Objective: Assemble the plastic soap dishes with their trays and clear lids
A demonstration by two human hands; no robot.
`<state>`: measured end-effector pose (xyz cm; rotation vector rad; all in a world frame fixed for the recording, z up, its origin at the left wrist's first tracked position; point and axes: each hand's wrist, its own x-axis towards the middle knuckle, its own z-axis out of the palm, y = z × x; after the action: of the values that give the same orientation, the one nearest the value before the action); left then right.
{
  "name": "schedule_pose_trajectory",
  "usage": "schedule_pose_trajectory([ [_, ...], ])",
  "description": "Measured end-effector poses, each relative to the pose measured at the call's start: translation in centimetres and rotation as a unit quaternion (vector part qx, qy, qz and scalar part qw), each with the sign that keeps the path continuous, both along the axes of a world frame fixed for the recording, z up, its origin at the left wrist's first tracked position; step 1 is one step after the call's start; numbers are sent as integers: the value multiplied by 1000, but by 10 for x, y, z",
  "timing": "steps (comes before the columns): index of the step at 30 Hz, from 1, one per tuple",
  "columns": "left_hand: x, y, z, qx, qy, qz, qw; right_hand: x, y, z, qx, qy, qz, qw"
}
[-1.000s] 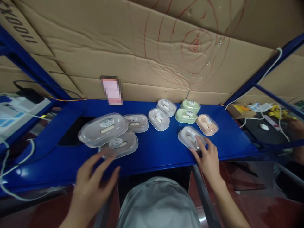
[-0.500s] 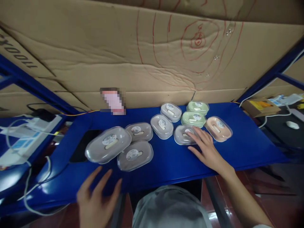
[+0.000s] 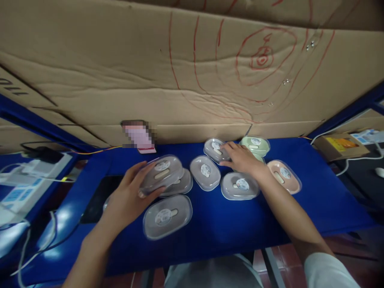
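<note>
My left hand (image 3: 130, 190) grips a grey oval plastic box with a clear lid (image 3: 171, 172) by its left end, fingers behind and thumb in front. It is tilted and overlaps another grey box (image 3: 184, 184). A sliver of clear rim (image 3: 105, 203) shows left of my wrist; the rest is hidden. My right hand (image 3: 240, 158) has fingers and thumb around the right end of the rear grey box (image 3: 213, 149). Between my hands lies a grey box (image 3: 205, 174). Another grey box (image 3: 240, 188) sits below my right hand, and one more (image 3: 168, 218) lies front left.
A green box (image 3: 256, 145) stands behind my right hand, with a second green one mostly hidden. The peach box (image 3: 286, 176) is right of my forearm. Cardboard (image 3: 120, 80) walls the back of the blue table (image 3: 210, 224). A phone (image 3: 139, 136) leans there. Cables and a power strip lie left.
My left hand has come up from the front edge and taken hold of a grey box, now shifted right. My right hand has left the front grey box and reached the rear one.
</note>
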<state>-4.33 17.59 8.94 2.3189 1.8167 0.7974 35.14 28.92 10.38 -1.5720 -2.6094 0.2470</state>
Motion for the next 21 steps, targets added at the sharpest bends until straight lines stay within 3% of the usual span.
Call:
schedule_pose_trajectory([
  [3,16,37,0,-44,13,-47,998,1,9,5,-5,-4,7,1000],
  [8,32,79,-17,-51,-7,-41,998,-15,14,-1,-1,-17,-27,999],
  [12,36,88,-29,-60,-33,-39,997,-17,15,-10,5,-12,-10,1000],
  [16,38,88,-36,-71,-75,-27,994,10,25,-13,-26,59,57,996],
  [21,42,87,-36,-54,-114,-41,991,31,38,-16,-56,84,56,993],
])
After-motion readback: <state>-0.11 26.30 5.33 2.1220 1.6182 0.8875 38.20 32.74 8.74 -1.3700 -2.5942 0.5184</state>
